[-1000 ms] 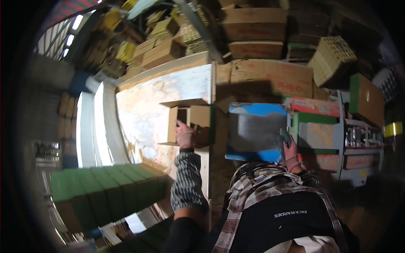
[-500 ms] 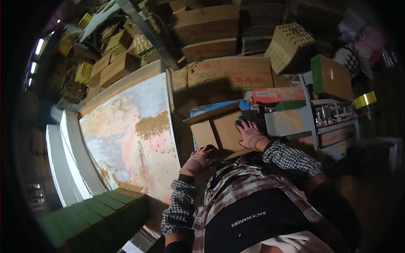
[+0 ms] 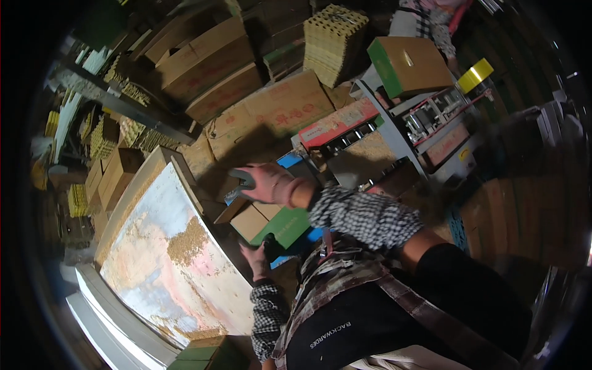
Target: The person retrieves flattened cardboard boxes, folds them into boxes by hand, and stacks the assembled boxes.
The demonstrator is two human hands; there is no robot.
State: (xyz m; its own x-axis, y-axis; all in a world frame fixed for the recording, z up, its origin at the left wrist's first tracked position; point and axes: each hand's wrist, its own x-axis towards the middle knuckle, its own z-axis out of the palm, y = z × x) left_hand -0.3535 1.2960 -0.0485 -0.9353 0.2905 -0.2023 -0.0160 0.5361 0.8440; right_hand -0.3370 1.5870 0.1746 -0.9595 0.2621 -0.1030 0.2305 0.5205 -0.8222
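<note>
In front of my body sits a small carton (image 3: 287,227) with a green side and brown cardboard flaps on top. My left hand (image 3: 258,256), in a pink glove with dark fingertips, grips its near left corner, the fingertips against the green side. Over the far side of the carton reaches my right hand (image 3: 271,184), in a matching glove. Its thumb and fingers are apart, with nothing visible between them. That hand and forearm hide part of the flaps. Blue edges (image 3: 290,160) show beyond and beneath the carton.
To the left, a pale worn board (image 3: 154,246) carries brown granules. A metal machine with rollers (image 3: 425,117) stands at the right, a green-and-brown carton (image 3: 410,65) on top. Behind are large cardboard boxes (image 3: 271,108) and stacked yellow trays (image 3: 333,46). Another person (image 3: 431,24) is at the far right.
My view has swung to the right. My right hand has come off the flaps and moved across to the far left side. My left hand has shifted to the carton's green side, which now shows.
</note>
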